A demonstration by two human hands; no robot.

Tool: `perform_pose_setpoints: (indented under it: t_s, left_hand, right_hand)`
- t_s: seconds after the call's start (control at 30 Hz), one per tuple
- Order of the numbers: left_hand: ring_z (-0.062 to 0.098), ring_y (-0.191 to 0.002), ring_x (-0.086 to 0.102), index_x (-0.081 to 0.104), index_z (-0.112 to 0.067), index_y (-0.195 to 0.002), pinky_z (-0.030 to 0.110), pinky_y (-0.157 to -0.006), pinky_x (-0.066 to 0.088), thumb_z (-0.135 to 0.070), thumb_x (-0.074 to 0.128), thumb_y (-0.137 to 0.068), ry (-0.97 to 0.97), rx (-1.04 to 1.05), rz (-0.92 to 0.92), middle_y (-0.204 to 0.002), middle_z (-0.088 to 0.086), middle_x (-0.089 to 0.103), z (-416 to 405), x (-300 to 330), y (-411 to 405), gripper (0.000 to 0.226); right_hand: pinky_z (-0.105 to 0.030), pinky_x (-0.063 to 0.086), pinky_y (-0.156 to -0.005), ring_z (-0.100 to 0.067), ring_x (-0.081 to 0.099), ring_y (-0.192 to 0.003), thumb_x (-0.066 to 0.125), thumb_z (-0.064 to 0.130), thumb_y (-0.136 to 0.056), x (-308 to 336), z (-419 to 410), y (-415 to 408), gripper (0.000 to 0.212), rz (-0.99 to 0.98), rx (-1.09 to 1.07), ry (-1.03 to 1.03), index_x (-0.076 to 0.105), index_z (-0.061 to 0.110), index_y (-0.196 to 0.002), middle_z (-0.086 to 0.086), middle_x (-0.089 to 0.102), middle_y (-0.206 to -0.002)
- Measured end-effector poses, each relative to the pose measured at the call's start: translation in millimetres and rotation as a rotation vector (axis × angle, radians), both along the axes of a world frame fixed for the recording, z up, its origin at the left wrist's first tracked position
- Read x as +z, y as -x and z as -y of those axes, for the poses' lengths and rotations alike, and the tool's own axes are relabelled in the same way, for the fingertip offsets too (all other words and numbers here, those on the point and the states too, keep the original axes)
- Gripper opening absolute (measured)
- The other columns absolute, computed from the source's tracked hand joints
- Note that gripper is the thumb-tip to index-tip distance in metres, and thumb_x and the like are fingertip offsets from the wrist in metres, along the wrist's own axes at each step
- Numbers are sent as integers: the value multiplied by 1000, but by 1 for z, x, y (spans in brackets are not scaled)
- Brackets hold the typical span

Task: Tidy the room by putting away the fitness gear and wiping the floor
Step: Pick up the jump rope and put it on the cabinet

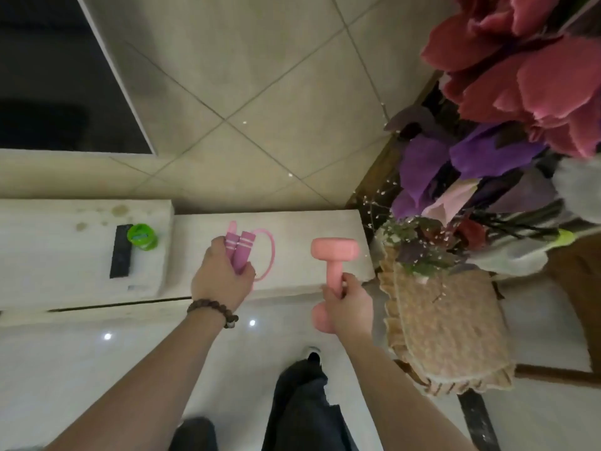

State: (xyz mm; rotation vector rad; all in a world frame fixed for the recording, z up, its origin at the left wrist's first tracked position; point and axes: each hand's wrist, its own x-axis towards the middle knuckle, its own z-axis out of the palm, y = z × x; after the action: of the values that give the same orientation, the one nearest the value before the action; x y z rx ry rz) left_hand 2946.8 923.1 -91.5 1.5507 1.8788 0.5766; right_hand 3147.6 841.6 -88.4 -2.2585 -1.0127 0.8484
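A person standing at a pale stone ledge (292, 229) is holding fitness gear in both hands — the left hand (221, 278) is gripping the paired mauve handles of a pink skipping rope (240, 252), its loop trailing onto the ledge, while the right hand (348, 307) is curling its fingers round the shaft of a pink rubber dumbbell (335, 252). The dumbbell's long axis is pointing away from the body — far head over the ledge, beside a woven straw basket of flowers (445, 327).

Bare forearms with no sleeves in view, a dark brown beaded bracelet (213, 311) round the left wrist — dark trousers (305, 408) below, and a dark shoe (313, 355) with a pale edge.
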Motion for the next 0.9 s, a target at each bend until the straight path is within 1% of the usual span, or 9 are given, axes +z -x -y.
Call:
perform_pose_setpoints:
  t_s: [0.13, 0.2, 0.3, 0.4, 0.5, 0.57, 0.67, 0.8, 0.9]
  left_hand:
    - [27, -77, 57, 45, -15, -113, 35, -65, 48, -30, 72, -69, 59, 132, 86, -100, 3, 58, -16, -18, -52, 53]
    - [25, -77, 59, 44, -18, -111, 38, -66, 52, -31, 73, -69, 88, 142, 101, -99, 1, 59, -21, -32, -73, 53]
    - [21, -76, 59, 44, -17, -112, 35, -64, 51, -26, 70, -74, 116, 138, 97, -100, 0, 58, -34, -59, -93, 47]
    - [20, -76, 60, 45, -17, -116, 35, -65, 52, -26, 65, -78, 134, 135, 105, -101, -2, 58, -55, -99, -106, 44]
    - [12, -71, 60, 45, -21, -115, 31, -59, 52, -29, 65, -80, 152, 104, 96, -97, -4, 60, -79, -154, -115, 41]
    - [14, -70, 59, 44, -19, -116, 31, -58, 50, -26, 65, -79, 170, 87, 88, -97, -2, 59, -92, -193, -124, 42]
    - [18, -72, 58, 44, -17, -117, 30, -59, 46, -22, 63, -81, 162, 58, 92, -98, -1, 57, -103, -245, -141, 41]
    - [16, -75, 60, 43, -21, -115, 35, -63, 51, -28, 63, -80, 154, 25, 110, -99, -4, 59, -115, -306, -163, 40]
    - [9, -72, 57, 43, -24, -115, 30, -58, 48, -27, 67, -78, 170, -13, 93, -98, -6, 58, -121, -336, -179, 44]
  right_hand:
    - [-27, 42, -66, -13, 59, -74, 60, 29, -88, -20, -47, -60, 15, 77, 146, 82, 57, 23, -101, 8, 62, -79]
    - [-28, 45, -70, -16, 59, -75, 60, 30, -88, -32, -68, -84, 18, 136, 209, 107, 56, 24, -104, 7, 61, -81]
    - [-28, 43, -70, -18, 59, -76, 60, 30, -89, -61, -97, -111, 14, 182, 282, 160, 55, 24, -100, 6, 59, -80]
    - [-30, 48, -72, -21, 61, -78, 59, 32, -90, -116, -123, -132, 16, 255, 322, 222, 57, 21, -101, 3, 61, -81]
    - [-34, 51, -73, -22, 62, -78, 56, 36, -90, -186, -152, -147, 18, 352, 375, 272, 56, 21, -101, 0, 65, -85]
    - [-33, 51, -71, -23, 61, -76, 55, 38, -91, -232, -172, -160, 19, 411, 389, 307, 54, 21, -101, 0, 64, -85]
    - [-38, 55, -71, -24, 62, -73, 48, 43, -92, -298, -204, -185, 22, 536, 445, 337, 51, 23, -101, -1, 63, -82]
    - [-38, 54, -67, -20, 58, -69, 48, 41, -94, -359, -235, -222, 19, 695, 530, 279, 49, 22, -97, -1, 59, -77]
    - [-42, 53, -71, -24, 58, -74, 51, 38, -93, -391, -253, -243, 18, 733, 539, 239, 49, 21, -100, -5, 60, -82]
